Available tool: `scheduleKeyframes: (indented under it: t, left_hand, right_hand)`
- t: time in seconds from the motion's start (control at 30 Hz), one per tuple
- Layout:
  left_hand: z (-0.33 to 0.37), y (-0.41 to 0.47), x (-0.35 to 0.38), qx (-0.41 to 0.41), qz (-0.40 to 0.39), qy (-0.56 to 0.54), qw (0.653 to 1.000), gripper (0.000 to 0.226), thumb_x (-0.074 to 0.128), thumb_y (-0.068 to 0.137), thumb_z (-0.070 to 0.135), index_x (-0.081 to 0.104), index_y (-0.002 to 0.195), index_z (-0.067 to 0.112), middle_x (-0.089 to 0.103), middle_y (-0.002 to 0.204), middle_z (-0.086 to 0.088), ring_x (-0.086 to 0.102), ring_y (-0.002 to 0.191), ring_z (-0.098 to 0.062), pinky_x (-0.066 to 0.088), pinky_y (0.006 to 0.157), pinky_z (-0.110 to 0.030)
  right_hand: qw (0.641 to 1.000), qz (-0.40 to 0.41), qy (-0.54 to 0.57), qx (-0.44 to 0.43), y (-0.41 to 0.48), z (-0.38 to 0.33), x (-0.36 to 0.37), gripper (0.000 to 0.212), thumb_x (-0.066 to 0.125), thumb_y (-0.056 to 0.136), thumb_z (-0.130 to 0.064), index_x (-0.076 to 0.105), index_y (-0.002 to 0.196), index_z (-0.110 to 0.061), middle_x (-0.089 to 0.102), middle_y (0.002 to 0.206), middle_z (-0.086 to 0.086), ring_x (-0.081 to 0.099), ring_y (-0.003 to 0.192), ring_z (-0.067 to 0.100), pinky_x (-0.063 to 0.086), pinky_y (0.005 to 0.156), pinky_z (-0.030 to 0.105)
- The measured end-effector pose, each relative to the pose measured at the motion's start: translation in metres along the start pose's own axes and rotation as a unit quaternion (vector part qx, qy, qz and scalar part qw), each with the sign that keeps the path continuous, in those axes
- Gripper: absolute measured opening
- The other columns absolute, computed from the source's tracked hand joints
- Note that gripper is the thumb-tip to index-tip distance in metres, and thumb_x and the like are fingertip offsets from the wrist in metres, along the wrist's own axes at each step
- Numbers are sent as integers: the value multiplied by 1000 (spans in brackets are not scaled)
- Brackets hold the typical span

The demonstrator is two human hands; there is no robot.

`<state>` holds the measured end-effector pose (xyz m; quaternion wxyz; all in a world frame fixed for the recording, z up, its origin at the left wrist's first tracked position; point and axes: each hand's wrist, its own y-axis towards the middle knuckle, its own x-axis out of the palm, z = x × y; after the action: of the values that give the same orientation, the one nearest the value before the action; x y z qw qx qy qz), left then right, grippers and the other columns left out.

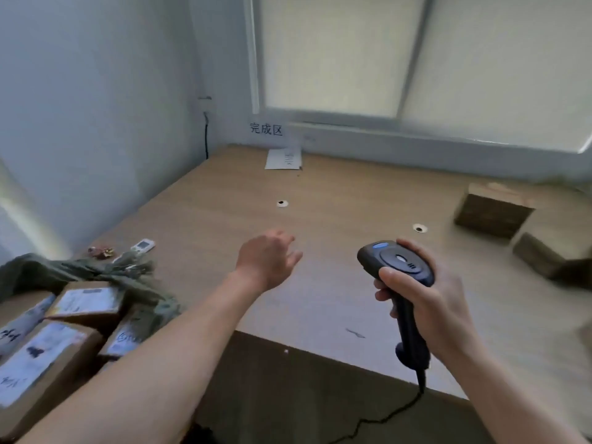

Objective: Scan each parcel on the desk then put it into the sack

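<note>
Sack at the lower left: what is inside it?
The green sack holds at least four cardboard parcels with white labels. Whatever lies under them, and the sack's bottom, is covered.

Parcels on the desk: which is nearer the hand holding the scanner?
The low parcel at the right edge: it lies closer to the right hand and scanner than the taller parcel behind it.

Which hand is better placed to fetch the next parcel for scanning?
Probably the left hand: it hovers open and empty over the desk, while the right hand grips the scanner. The parcels on the desk do lie nearer the right, though.
</note>
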<state>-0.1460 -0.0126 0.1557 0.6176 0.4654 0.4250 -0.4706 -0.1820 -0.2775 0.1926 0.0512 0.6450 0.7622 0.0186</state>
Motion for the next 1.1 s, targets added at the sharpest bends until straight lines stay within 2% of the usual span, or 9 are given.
scheduleKeyframes:
  t: [0.13,0.3,0.4,0.5,0.57,0.7,0.73,0.87,1.1]
  left_hand:
    - [119,11,12,68,1,-19,998,43,54,99,47,62,132,20,62,132,-2,60,118,-30,50,90,-37]
    - [253,10,28,146,8,-45,988,44,55,99,47,62,133,20,61,136,2,62,115,-31,50,86,-38]
    - [319,7,39,182,6,-59,982,44,55,99,47,62,133,20,60,137,3,62,115,-29,49,85,-36]
    - [375,6,48,213,-4,-73,974,44,56,99,46,62,133,20,59,140,1,60,118,-30,49,86,-37]
    - [398,4,53,226,-7,-86,970,44,58,98,45,62,133,19,59,139,-1,61,116,-31,47,84,-37]
    - [452,2,74,264,-28,-119,957,45,60,97,44,63,133,16,62,134,-3,61,113,-27,44,80,-34]
    - [464,2,80,274,-37,-126,953,46,60,97,43,63,133,15,62,134,-3,62,112,-26,43,79,-32]
    - [510,3,109,310,-81,-146,936,50,60,97,46,59,137,16,61,135,-4,63,106,-23,53,84,-35]
    - [586,22,181,361,-192,-144,901,61,65,92,52,53,143,21,54,142,1,56,121,-20,54,94,-38]
  right_hand:
    - [996,88,9,-14,-21,-6,-99,52,77,67,-29,61,115,-38,75,91,14,73,68,29,50,50,37]
    - [984,176,-14,-23,-54,-5,-213,68,77,68,-35,55,132,-30,74,98,13,74,73,26,54,52,34]
    - [975,218,-19,-29,-73,-4,-270,68,79,66,-40,55,130,-33,73,102,14,75,77,27,52,56,36]
    - [962,270,-10,-32,-92,-3,-325,69,78,70,-32,54,135,-26,73,99,15,73,77,28,56,63,45]
    - [952,302,2,-42,-102,-5,-348,69,78,72,-27,56,136,-16,73,93,13,71,75,29,58,72,53]
    - [931,361,32,-45,-127,-10,-390,46,77,72,-23,64,116,-28,72,87,17,66,72,28,54,59,33]
    - [929,367,34,-43,-132,-10,-399,44,77,72,-24,64,113,-31,72,89,20,67,72,28,53,58,32]
    - [911,411,22,-27,-140,-5,-429,59,78,72,-28,60,129,-29,76,91,12,71,76,28,51,57,36]
    - [884,467,28,-19,-115,18,-466,51,77,71,-26,61,119,-32,75,93,17,70,75,30,52,54,35]
